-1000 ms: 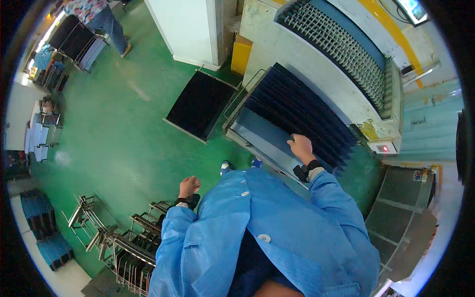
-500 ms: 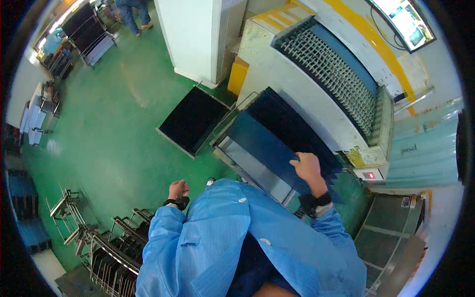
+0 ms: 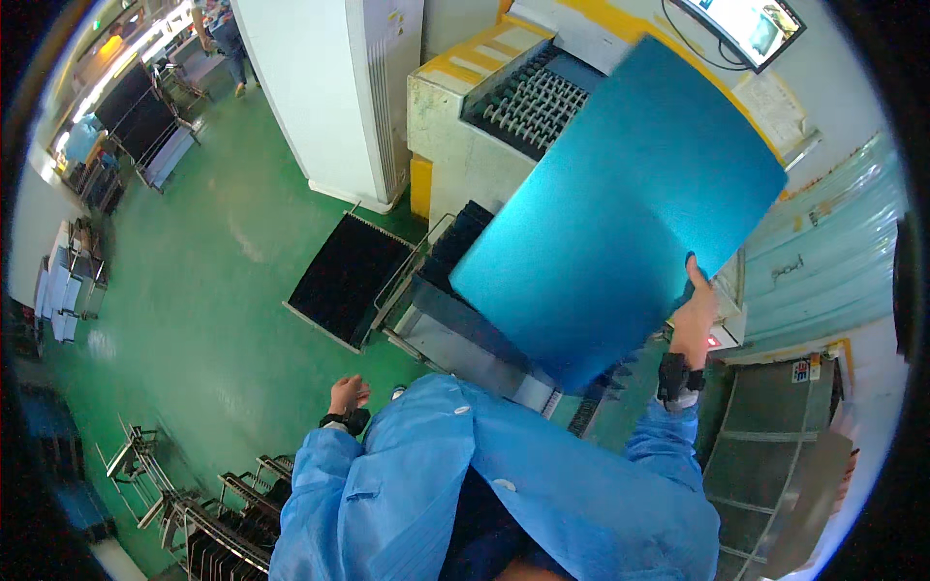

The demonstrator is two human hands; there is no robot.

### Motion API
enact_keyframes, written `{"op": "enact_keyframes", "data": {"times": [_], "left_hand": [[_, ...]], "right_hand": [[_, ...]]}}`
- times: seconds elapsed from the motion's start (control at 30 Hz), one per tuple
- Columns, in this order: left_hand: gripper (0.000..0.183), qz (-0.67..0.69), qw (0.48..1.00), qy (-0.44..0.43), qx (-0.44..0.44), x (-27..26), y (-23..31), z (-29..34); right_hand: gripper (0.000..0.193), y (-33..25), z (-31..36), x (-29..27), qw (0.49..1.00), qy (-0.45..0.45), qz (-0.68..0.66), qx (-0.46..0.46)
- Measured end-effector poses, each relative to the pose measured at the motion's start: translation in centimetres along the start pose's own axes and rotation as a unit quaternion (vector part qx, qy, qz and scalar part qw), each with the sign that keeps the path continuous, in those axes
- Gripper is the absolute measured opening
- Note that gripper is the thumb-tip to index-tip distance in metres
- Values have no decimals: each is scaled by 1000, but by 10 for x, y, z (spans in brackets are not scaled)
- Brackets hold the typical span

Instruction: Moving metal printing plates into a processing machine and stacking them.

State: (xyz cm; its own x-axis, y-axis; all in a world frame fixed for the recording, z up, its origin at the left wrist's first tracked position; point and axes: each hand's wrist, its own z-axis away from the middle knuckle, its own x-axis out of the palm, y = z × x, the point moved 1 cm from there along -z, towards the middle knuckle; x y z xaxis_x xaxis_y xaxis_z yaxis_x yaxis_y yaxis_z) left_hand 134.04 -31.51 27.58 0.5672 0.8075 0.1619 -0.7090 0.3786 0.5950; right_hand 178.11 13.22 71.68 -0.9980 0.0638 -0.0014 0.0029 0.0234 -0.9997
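My right hand (image 3: 694,308) grips a large, shiny blue panel (image 3: 620,213) by its near right edge, thumb laid on its face. Raised and tilted, the panel covers part of the roller conveyor (image 3: 536,101) behind it. Below it, several dark panels (image 3: 455,315) stand in a rack on a cart with a pale tray (image 3: 436,339); the raised panel hides much of this stack. My left hand (image 3: 349,395) hangs low beside my blue coat, fingers curled, with nothing visible in it. Dark bands circle both wrists.
Left of the cart stands a low rack with a black top (image 3: 349,276), near a white pillar (image 3: 320,97). Metal racks (image 3: 213,513) stand at the lower left. A grey panelled cabinet (image 3: 765,445) is at right, below a translucent curtain (image 3: 823,261). A person (image 3: 225,44) stands far off.
My right hand has lifted the blue panel off the stack, up and to the right, over the conveyor. My left hand stays low with curled fingers. The view has shifted somewhat.
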Motion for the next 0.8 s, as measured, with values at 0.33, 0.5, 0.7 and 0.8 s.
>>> {"op": "enact_keyframes", "data": {"times": [0.33,0.5,0.7,0.8], "left_hand": [[31,46,997,61,-16,-3,-14,32],[27,21,994,110,-6,10,-6,54],[26,26,992,119,-12,1,-13,69],[26,11,991,132,-19,9,-5,76]], "right_hand": [[20,123,-125,20,914,-87,-360,164],[18,155,-168,58,879,-48,-439,182],[25,126,-162,91,873,-110,-399,260],[31,123,-162,79,877,-231,-299,296]]}}
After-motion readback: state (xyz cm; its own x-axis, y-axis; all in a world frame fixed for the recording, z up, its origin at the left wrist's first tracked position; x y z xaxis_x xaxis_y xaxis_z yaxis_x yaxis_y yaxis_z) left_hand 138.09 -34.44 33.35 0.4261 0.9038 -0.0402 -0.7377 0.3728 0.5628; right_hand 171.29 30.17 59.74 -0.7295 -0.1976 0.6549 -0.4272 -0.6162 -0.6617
